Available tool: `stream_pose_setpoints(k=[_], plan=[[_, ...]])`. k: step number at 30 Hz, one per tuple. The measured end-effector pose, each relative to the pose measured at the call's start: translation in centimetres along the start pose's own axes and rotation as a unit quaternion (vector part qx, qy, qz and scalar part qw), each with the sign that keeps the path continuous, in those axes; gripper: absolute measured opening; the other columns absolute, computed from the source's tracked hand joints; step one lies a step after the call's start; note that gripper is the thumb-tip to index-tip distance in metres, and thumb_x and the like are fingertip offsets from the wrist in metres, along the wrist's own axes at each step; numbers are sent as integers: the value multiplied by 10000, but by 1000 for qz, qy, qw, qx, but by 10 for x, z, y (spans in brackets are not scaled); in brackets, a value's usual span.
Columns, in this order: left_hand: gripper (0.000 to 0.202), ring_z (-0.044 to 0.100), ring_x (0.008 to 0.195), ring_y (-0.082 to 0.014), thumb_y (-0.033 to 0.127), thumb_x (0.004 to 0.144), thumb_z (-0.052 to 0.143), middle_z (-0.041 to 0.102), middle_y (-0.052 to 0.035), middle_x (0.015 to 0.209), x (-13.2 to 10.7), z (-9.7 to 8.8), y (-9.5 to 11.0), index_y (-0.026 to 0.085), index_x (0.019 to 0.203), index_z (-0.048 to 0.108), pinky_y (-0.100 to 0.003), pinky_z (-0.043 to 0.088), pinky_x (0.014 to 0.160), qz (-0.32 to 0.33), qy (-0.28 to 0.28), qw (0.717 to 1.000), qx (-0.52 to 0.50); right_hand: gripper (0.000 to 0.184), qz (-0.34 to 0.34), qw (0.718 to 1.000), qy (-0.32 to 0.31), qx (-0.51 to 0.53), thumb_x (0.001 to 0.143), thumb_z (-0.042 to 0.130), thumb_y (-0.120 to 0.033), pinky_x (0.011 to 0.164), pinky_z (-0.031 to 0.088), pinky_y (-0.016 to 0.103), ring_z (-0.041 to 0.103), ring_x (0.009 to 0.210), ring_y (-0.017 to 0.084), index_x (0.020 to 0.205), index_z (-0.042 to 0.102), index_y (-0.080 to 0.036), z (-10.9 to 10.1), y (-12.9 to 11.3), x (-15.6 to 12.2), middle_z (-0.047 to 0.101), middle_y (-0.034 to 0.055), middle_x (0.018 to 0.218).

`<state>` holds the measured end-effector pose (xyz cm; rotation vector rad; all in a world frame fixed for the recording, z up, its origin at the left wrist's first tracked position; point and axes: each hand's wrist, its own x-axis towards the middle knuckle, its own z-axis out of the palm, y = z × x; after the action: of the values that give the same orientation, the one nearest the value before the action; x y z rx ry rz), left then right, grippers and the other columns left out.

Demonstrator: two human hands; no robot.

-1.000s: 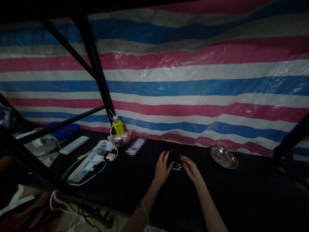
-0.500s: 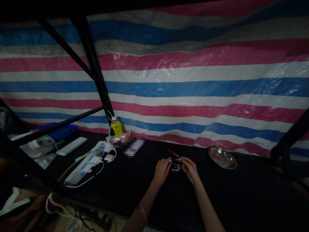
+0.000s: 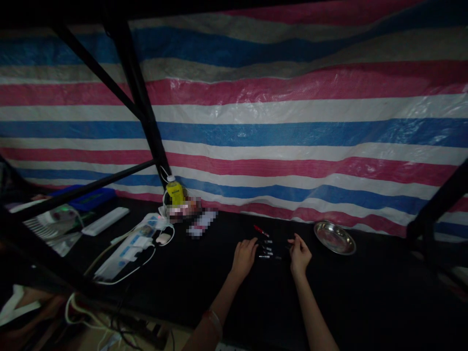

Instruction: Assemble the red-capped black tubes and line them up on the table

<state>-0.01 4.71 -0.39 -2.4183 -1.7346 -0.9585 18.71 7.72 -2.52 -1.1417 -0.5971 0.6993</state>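
Observation:
My left hand point(image 3: 244, 256) rests low over the dark table, fingers curled together at the left end of a black pen point(image 3: 268, 241) with a pale marking. Just below that lie several similar small black pens point(image 3: 264, 257), their dark ends hard to see against the table. Beyond them is a red pen point(image 3: 261, 230), lying at a slant. To the right, apart from the pens, my right hand point(image 3: 300, 256) is held with thumb and fingertips pinched. A small dark thing may be between them, too dim to name.
A round metal plate point(image 3: 335, 238) lies to the right. At left are a yellow bottle point(image 3: 176, 193), a white power strip point(image 3: 127, 253) with cables, a white bar point(image 3: 106, 221) and a blue tray point(image 3: 86, 197). Striped sheeting point(image 3: 292, 131) hangs behind; a black post point(image 3: 141, 97) stands left.
My right hand has moved right, away from my left hand and the pens. My left hand has stayed nearly in place. The view has shifted slightly.

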Motion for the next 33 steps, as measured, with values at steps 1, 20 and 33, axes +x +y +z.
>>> stream_pose_setpoints(k=[1,20,33], plan=[[263,593,917,-188,217,913,376,654,-44,1002,0,-1,0,218,1121,537,-369,456,821,1,-2,1000,0,587,-28,999,12,-30,684,577,-598,440,327,224,417,426,79,1016,633,-116,-2,0,1,620,10,622],[352,551,1040,-192,142,898,332,606,-50,1162,3,9,-7,226,1174,533,-374,449,843,18,-52,998,-7,275,-203,910,-122,-341,739,447,-201,800,368,368,464,814,245,877,682,-162,-6,18,1,598,110,822],[353,505,1108,-196,260,912,362,568,-55,1220,1,7,-3,272,1242,486,-409,421,905,24,-58,998,-12,265,-221,890,-144,-372,754,445,-221,807,362,369,461,854,255,854,685,-169,-8,15,-3,607,113,854]])
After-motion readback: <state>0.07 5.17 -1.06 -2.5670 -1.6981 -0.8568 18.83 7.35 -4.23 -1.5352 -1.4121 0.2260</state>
